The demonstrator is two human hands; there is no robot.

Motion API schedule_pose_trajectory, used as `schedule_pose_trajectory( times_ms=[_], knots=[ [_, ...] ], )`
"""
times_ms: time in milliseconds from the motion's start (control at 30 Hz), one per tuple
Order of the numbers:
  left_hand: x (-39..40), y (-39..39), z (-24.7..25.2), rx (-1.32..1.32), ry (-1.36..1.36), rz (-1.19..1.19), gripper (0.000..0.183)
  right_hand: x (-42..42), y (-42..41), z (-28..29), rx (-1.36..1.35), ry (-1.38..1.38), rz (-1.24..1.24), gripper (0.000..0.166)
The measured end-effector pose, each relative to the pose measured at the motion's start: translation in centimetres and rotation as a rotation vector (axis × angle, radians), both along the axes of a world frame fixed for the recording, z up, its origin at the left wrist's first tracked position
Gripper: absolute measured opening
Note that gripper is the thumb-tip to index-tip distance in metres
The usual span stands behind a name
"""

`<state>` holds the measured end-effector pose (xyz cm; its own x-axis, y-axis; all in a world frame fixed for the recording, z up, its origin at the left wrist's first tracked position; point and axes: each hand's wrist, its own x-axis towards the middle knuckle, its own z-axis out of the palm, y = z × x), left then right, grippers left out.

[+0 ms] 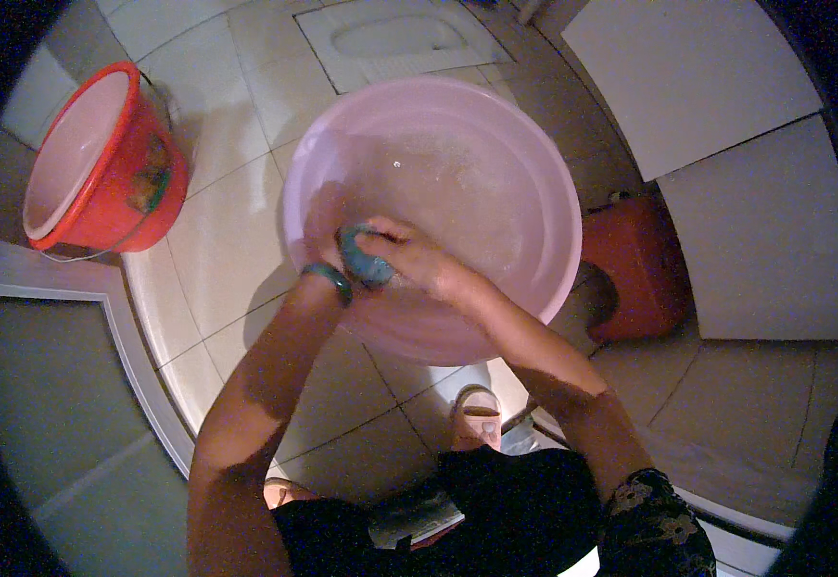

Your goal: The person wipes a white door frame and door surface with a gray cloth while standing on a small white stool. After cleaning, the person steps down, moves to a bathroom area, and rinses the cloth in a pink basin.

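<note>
A wadded blue-green cloth (365, 260) is gripped between my two hands over the left part of a large pink plastic basin (562, 195). My right hand (415, 254) wraps it from the right with curled fingers. On the left side of the cloth is my left hand (324, 249), in shadow, its fingers mostly hidden behind the wad. A dark green bangle (329, 281) circles the left wrist. Cloudy water (448, 187) with a few bubbles appears to lie in the basin.
A red bucket (163, 216) with a pale inside and a wire handle sits at the left, near a raised door frame (145, 389). A squat toilet (401, 36) is set into the tiled floor behind the basin. Red plastic container (643, 267) and white panels (758, 238) stand at right.
</note>
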<state>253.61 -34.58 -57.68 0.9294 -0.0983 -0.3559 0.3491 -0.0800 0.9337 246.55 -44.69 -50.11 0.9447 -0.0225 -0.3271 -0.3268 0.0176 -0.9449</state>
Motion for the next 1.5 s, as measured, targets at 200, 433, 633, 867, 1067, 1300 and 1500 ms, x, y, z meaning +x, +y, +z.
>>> schedule_pose_trajectory(
  times_ms=[200,433,633,867,1067,1300,1500],
  knots=[
    [2.4,0.8,-0.5,-0.525,0.239,-0.065,0.031,-1.0,2.6,4.1,-0.414,-0.493,0.142,0.02],
    [-1.1,-1.0,-1.5,-0.686,0.502,-0.382,0.026,1.6,-4.6,-5.5,-1.154,-0.122,-0.088,0.03],
    [-2.3,-1.1,-7.7,-0.453,0.59,-0.122,0.027,-0.9,-8.8,-11.4,-1.113,0.195,-0.096,0.036],
    [-2.4,-0.2,2.8,-0.17,0.436,-0.111,0.036,-2.6,-11.8,-18.3,-0.854,0.238,-0.077,0.031],
    [-0.3,0.1,3.2,-0.112,0.137,-0.032,0.029,-0.1,-2.2,-5.1,0.152,0.044,-0.07,0.024],
    [1.7,-0.3,2.3,-0.76,0.393,-0.132,0.028,-0.7,2.4,4.3,-0.598,-0.391,0.111,0.024],
    [-0.7,-1.3,-3.5,-0.619,0.517,-0.319,0.033,2.4,-3.9,-4.7,-1.053,-0.094,-0.016,0.034]
  ],
)
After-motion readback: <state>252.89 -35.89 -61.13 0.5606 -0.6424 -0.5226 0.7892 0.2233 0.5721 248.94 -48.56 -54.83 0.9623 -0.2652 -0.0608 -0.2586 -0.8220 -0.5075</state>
